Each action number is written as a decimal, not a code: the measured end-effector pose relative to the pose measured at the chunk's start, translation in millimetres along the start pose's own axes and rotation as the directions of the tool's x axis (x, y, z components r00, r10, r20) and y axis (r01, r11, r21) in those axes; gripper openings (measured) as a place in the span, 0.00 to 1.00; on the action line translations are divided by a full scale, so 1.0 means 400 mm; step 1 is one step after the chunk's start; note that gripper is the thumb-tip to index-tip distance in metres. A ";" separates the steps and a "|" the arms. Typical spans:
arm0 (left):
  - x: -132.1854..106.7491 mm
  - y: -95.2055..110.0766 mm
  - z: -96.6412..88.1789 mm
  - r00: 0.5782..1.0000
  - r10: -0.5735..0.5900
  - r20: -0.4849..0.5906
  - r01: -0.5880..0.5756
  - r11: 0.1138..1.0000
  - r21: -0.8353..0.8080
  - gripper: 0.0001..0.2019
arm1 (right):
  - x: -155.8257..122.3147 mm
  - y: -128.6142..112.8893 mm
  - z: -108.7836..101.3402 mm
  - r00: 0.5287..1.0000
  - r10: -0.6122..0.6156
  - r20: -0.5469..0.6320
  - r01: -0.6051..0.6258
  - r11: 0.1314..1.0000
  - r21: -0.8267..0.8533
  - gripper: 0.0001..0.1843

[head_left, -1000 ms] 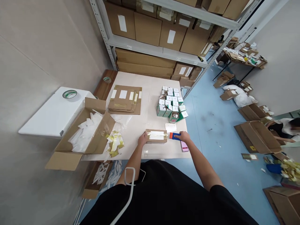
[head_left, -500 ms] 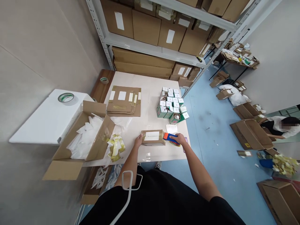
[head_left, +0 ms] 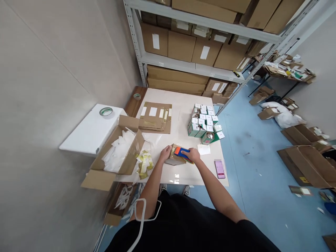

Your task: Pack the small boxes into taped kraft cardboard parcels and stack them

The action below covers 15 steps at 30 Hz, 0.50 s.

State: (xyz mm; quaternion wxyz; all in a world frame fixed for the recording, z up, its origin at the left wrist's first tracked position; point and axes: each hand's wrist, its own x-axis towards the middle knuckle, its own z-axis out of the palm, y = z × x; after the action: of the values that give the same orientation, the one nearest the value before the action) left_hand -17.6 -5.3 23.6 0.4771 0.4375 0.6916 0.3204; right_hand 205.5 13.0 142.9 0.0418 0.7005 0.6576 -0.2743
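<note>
A small cardboard box (head_left: pixel 175 161) stands near the front edge of the pale table, turned at an angle. My left hand (head_left: pixel 166 153) grips its left side. In my right hand (head_left: pixel 193 155) is a blue and orange tape dispenser (head_left: pixel 181 152), its orange end over the box's top; whether it touches the cardboard I cannot tell. Part of the box is hidden behind the dispenser and my hands. Beyond my right hand lies a white sheet of paper (head_left: pixel 204 149), and a phone with a pink screen (head_left: pixel 219 169) rests to its right.
Small white and green boxes (head_left: pixel 202 120) are grouped at the table's right. Flattened cardboard (head_left: pixel 154 122) lies at the back left. An open carton of white packing material (head_left: pixel 136 150) and crumpled yellow tape (head_left: pixel 145 164) are on the left. Shelving (head_left: pixel 178 63) rises behind.
The cardboard box has been turned from lying lengthwise to an angled stance. The tape dispenser has moved from beside its right end to over its top. The phone has come into fuller view.
</note>
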 end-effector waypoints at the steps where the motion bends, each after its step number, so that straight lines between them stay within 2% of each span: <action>1: -0.005 0.012 0.002 1.000 0.002 0.026 -0.002 1.000 -0.007 0.28 | 0.001 -0.022 0.001 1.000 0.003 0.000 -0.003 1.000 -0.009 0.32; 4: -0.010 0.026 0.000 0.999 -0.030 0.011 0.030 1.000 0.010 0.32 | 0.000 -0.079 0.006 1.000 0.013 0.008 -0.013 1.000 -0.023 0.34; 9: -0.007 0.015 -0.032 0.999 -0.035 -0.002 0.035 0.999 0.027 0.33 | -0.007 -0.138 0.002 1.000 -0.018 0.025 0.019 0.999 -0.030 0.38; 12: -0.018 0.010 -0.040 0.999 -0.030 -0.013 0.031 0.999 0.037 0.34 | -0.013 -0.148 -0.008 0.998 -0.017 0.056 0.018 1.000 -0.021 0.39; 15: -0.033 0.014 -0.029 0.999 -0.027 -0.038 0.029 0.998 0.063 0.34 | -0.015 -0.128 -0.018 0.998 -0.023 0.062 0.024 1.000 -0.012 0.39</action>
State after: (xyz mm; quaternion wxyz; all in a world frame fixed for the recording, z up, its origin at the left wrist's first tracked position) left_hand -24.6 -15.3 37.1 0.4544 0.4366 0.7163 0.2998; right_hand 159.9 17.3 167.2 0.0631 0.6836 0.6658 -0.2921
